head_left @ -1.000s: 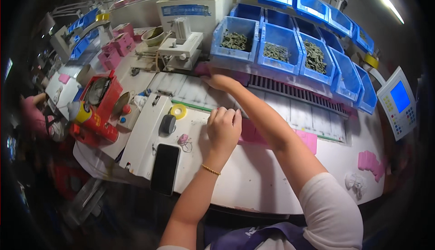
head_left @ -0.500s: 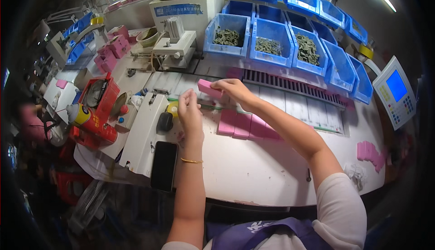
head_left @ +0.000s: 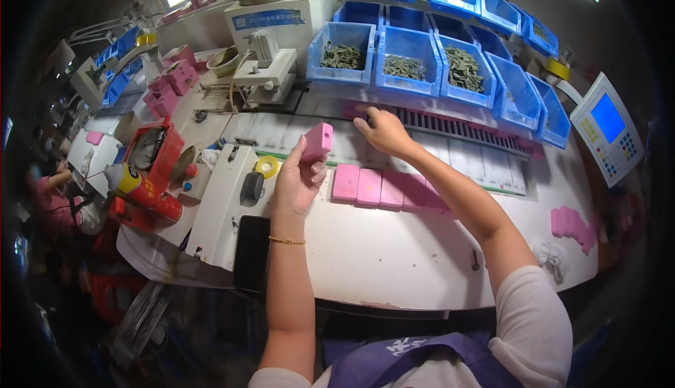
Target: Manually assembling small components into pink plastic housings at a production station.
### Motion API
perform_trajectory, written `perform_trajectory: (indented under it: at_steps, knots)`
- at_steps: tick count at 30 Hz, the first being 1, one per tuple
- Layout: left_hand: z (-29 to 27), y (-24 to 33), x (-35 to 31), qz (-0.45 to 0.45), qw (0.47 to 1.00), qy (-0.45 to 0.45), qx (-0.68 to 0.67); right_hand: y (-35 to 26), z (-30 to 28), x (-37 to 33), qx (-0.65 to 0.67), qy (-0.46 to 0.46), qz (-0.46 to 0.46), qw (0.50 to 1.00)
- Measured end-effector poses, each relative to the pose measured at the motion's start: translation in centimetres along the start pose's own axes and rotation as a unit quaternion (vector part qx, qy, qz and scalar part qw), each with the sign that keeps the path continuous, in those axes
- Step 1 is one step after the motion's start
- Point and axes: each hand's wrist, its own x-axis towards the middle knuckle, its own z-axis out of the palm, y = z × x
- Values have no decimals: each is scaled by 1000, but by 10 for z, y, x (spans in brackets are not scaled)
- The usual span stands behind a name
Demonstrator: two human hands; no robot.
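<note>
My left hand (head_left: 294,189) is raised over the white worktop, its thumb and fingers closed on a pink rectangular block (head_left: 320,142) that stands upright with a small hole near its top. To the right, my right hand (head_left: 388,135) has its thumb and fingertips drawn together at the left end of a dark slotted rack (head_left: 450,132). Whatever lies between those fingertips is too small or hidden to name. Between my forearms several pink blocks (head_left: 369,187) lie side by side in a row, the right end of it partly covered by my right forearm.
Blue bins (head_left: 408,75) of small greenish-grey pieces stand at the back. A white machine (head_left: 271,78) is at back left. A phone (head_left: 251,253), yellow tape roll (head_left: 267,166) and spray can (head_left: 144,191) sit at left. A keypad display (head_left: 610,124) stands right, above more pink pieces (head_left: 571,225).
The pink block has passed from my right hand to my left, which has tilted it upright. My right hand has moved right and away to the rack. The view has shifted slightly.
</note>
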Motion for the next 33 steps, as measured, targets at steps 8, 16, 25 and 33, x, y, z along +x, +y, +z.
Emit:
perform_trajectory:
  at_steps: [8, 16, 25, 33]
  knots:
    - [-11, -1, 6, -51, 998, 8, -28, 46, 41, 79, -87, -72, 35, 993]
    - [-6, -3, 6, 0, 994, 92, 52, 15, 17, 38, 112, -151, 115, 975]
    - [-6, -4, 6, 69, 980, 106, 156, -37, -63, -106, 447, -106, 64, 886]
    - [11, -35, -51, 195, 893, 77, 398, -15, -121, -235, 705, 13, 262, 659]
